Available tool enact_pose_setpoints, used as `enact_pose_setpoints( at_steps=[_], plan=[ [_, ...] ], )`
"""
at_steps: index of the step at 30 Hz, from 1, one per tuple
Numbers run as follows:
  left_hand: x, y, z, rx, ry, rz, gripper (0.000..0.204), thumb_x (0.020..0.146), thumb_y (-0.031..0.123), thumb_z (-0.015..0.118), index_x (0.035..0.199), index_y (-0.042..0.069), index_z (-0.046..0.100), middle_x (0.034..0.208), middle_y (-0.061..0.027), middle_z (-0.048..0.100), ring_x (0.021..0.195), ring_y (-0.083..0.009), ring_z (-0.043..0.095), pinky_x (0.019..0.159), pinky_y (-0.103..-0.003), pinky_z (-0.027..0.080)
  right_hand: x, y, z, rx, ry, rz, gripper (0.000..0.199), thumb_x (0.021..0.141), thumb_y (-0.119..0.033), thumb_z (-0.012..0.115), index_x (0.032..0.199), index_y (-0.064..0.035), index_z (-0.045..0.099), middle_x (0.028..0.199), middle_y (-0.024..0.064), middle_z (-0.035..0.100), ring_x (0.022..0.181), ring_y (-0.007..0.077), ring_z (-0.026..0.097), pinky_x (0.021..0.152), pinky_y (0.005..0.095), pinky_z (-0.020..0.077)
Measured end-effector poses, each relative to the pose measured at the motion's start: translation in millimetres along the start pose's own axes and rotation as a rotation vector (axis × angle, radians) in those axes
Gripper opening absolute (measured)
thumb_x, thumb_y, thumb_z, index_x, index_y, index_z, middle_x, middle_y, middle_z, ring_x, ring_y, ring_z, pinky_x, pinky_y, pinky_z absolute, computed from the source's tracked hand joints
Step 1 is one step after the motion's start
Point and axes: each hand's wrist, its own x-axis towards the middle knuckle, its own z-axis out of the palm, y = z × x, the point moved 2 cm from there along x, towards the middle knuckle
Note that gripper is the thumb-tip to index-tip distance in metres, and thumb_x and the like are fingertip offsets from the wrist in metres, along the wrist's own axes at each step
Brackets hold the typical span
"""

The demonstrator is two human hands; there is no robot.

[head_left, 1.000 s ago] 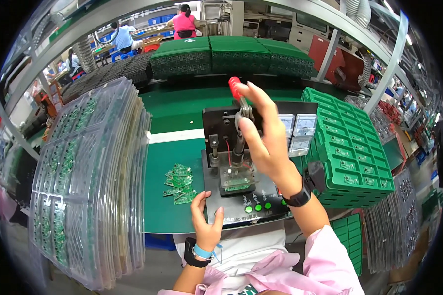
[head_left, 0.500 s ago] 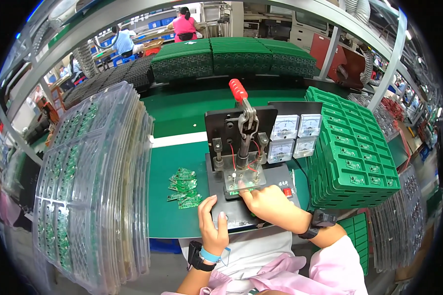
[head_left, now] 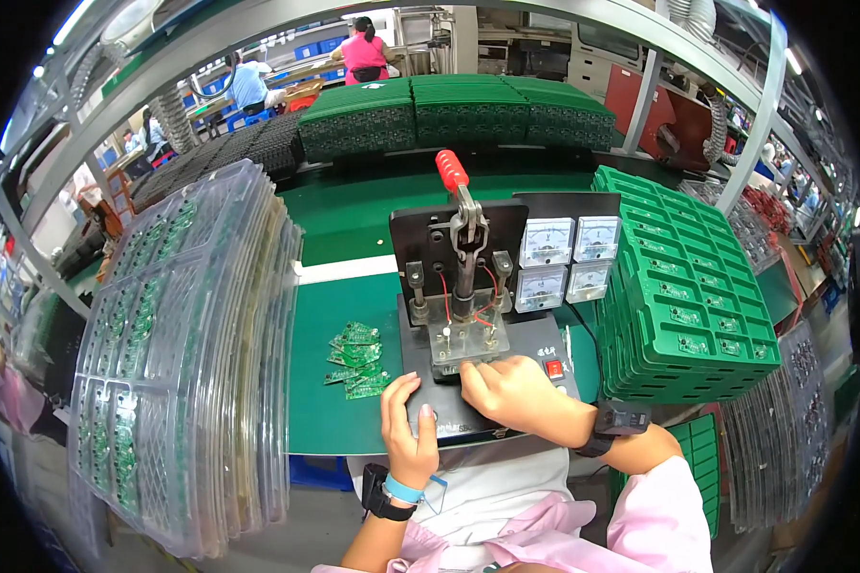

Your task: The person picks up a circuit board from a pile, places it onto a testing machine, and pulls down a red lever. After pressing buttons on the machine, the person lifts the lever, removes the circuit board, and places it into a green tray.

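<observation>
A test fixture stands before me, with a toggle clamp whose red handle points up. Under the clamp sits a clear plate with red wires. My right hand is at the plate's front edge, fingers curled inward; whatever they may hold is hidden beneath them. At the base's front left corner rests my left hand, fingers and thumb apart, nothing in it. Just left of the fixture lies a loose pile of small green circuit boards on the green mat.
Clear plastic trays of boards are stacked high at left. Green trays with boards rise at right. Four-dial meter panel adjoins the fixture, near a red switch. More green trays line the back; people work beyond.
My right hand has drawn slightly back from under the clear plate, and the green strip seen there earlier no longer shows. My left hand stays nearly in place.
</observation>
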Motion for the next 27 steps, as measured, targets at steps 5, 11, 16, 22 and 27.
enact_pose_setpoints(
  at_steps=[5, 11, 16, 22, 27],
  plan=[
    [-1, 4, -1, -0.021, -0.02, -0.023, 0.031, 0.093, 0.008, 0.047, 0.121, -0.004, 0.055, 0.127, -0.0226, 0.055, 0.119, -0.0382, 0.053, 0.105, -0.044, 0.039, -27, 2, -61, 0.116, 0.216, 0.083, 0.028, 0.069, -0.006, 0.072, 0.096, -0.0011, 0.066, 0.063, -0.0003, 0.054, 0.051, 0.0149, 0.056, 0.045, 0.0293, 0.0443],
    [12, -2, -35, 0.27, -0.111, -0.028, 0.031, 0.099, 0.008, 0.043, 0.126, -0.001, 0.055, 0.133, -0.0221, 0.051, 0.127, -0.0395, 0.048, 0.108, -0.046, 0.037, -89, 61, -138, -0.16, 0.451, 0.462, 0.029, 0.068, 0.008, 0.07, 0.095, -0.0038, 0.071, 0.086, 0.0082, 0.062, 0.057, 0.0128, 0.058, 0.046, 0.0251, 0.0439],
    [30, -37, -79, 0.741, -0.238, -0.059, 0.041, 0.095, -0.002, 0.045, 0.135, 0.003, 0.05, 0.148, -0.0185, 0.044, 0.137, -0.0387, 0.042, 0.107, -0.046, 0.037, -171, 148, -171, 0.068, 0.478, 1.141, 0.012, 0.092, -0.002, 0.062, 0.1, 0.0049, 0.067, 0.087, 0.0086, 0.068, 0.066, 0.0135, 0.068, 0.047, 0.0225, 0.0486],
    [25, -54, -75, 0.872, -0.271, -0.051, 0.034, 0.096, 0.004, 0.05, 0.13, 0.003, 0.057, 0.136, -0.0148, 0.057, 0.131, -0.034, 0.048, 0.105, -0.044, 0.039, -243, 257, -195, -0.056, 0.253, 1.23, 0.017, 0.09, -0.006, 0.062, 0.099, 0.0079, 0.066, 0.083, 0.0123, 0.071, 0.074, 0.0181, 0.071, 0.064, 0.0314, 0.0551],
    [24, -54, -73, 0.814, -0.191, -0.044, 0.028, 0.095, 0.005, 0.056, 0.121, -0.002, 0.06, 0.126, -0.0184, 0.061, 0.121, -0.036, 0.055, 0.101, -0.045, 0.043, -260, 300, -177, -0.246, 0.142, 1.163, 0.022, 0.084, -0.008, 0.066, 0.097, 0.0085, 0.067, 0.088, 0.0202, 0.072, 0.084, 0.0274, 0.072, 0.076, 0.0364, 0.0553]
  ],
)
